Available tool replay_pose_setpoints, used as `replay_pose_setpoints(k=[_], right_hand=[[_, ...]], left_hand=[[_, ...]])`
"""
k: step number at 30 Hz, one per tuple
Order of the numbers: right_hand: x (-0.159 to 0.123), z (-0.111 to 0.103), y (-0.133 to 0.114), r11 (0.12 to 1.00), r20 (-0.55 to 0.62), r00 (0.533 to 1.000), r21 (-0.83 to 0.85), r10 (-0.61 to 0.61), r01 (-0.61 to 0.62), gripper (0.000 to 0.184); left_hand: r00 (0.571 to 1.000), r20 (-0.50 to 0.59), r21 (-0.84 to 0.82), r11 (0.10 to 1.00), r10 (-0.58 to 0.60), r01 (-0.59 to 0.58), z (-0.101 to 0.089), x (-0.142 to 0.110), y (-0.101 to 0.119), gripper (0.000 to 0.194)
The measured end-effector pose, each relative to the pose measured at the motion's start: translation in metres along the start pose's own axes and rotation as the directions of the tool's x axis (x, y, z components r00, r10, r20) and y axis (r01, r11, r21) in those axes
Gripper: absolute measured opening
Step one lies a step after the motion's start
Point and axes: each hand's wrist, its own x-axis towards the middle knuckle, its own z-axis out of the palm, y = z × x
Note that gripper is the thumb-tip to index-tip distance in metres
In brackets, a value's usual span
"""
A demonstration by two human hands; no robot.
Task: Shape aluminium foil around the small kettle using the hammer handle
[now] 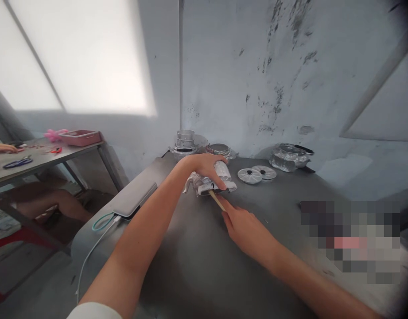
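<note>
Near the middle of the grey table, my left hand (208,166) grips a silvery item (223,173) from above, thumb and fingers around it. It looks like crinkled foil or clear wrap over metal, with a dark part underneath; its kind cannot be made out. My right hand (240,221) is closed on a thin, light wooden stick (217,200). The stick's far end meets the item's near lower edge. Crumpled shiny wrap (191,181) sticks out to the left of the item.
Small metal pots (218,149), a perforated steamer pot (185,139) and a wrapped pan (288,158) stand along the wall. Two round lids (249,176) lie on the table. A power bank (137,200) with cables is left. Another person's hand (4,148) rests on a side table.
</note>
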Motion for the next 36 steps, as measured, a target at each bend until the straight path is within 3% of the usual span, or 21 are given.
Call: replay_pose_setpoints(k=[6, 13, 19, 27, 31, 36], right_hand=[[-0.001, -0.002, -0.003, 0.999, 0.013, 1.0, 0.045, 0.013, -0.013, 0.061], [-0.003, 0.003, -0.002, 0.999, -0.092, 0.996, 0.045, 0.021, -0.017, 0.06], [-0.003, 0.009, -0.002, 0.999, -0.049, 0.998, -0.034, 0.037, -0.039, 0.056], [-0.003, 0.002, -0.006, 0.999, -0.115, 0.993, -0.017, 0.037, -0.039, 0.055], [-0.002, 0.007, -0.002, 0.996, -0.046, 0.997, -0.066, 0.058, -0.061, 0.057], [0.0, 0.0, -0.001, 0.998, -0.074, 0.995, -0.017, 0.06, -0.062, 0.057]], left_hand=[[1.0, -0.028, -0.005, 1.0, -0.006, 0.006, 0.001, 0.0, 0.0, 0.1], [0.999, -0.038, -0.017, 1.0, -0.02, 0.019, 0.001, 0.001, 0.0, 0.102], [0.999, -0.039, -0.025, 1.0, -0.015, 0.014, 0.001, 0.001, -0.001, 0.105], [1.0, -0.022, -0.013, 1.0, -0.021, 0.02, 0.0, 0.001, -0.001, 0.103], [1.0, -0.016, -0.026, 0.999, -0.021, 0.02, -0.001, 0.001, -0.004, 0.104], [0.999, -0.045, -0.035, 0.999, -0.011, 0.009, -0.001, 0.0, -0.004, 0.101]])
